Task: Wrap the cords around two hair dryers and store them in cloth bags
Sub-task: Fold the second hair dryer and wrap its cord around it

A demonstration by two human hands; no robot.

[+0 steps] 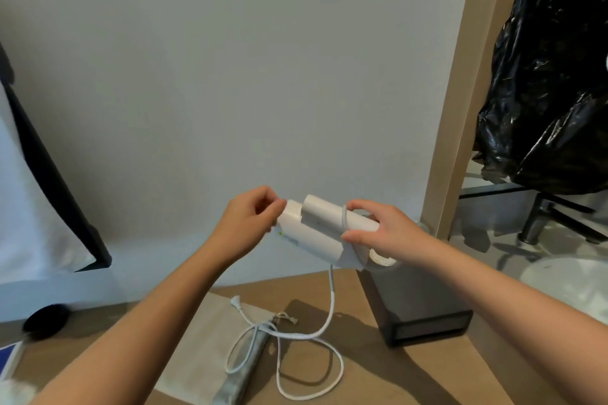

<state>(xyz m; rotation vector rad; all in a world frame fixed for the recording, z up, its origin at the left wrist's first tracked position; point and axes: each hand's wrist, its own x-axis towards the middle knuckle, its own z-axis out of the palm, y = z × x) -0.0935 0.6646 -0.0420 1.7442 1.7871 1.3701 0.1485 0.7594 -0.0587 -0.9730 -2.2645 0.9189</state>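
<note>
Looking down at a light wooden desktop (414,375) pushed up against a plain white wall (230,76). Holding a folded white hair dryer (316,233) up in the air over the back of the desk, well clear of the wood. Left hand (250,220) curled, fingertips pinching the dryer's left end. Right hand (383,232) wrapped round the other end, thumb underneath and fingers on top, pinning one turn of the white cord (333,302) across the body. Rest of the cord dropping straight down from the dryer, then sprawled in loose loops on the desk, with the plug (236,302) lying on a flat beige cloth bag (200,345). Also a grey pouch (241,371) with a drawstring, stretched along the beige bag's right edge, under the cord loops. Further right, a dark grey box (421,306) standing on the desk, just below the right hand. Off to the left, a round black thing (47,320) near the desk's back edge, can't tell what. Above it, a big white panel with a black rim (49,174) slanting along the wall. Over on the right, a tan wooden post (460,108), then a shiny black plastic bag (552,76) and a black chair base (546,217) beyond it.
</note>
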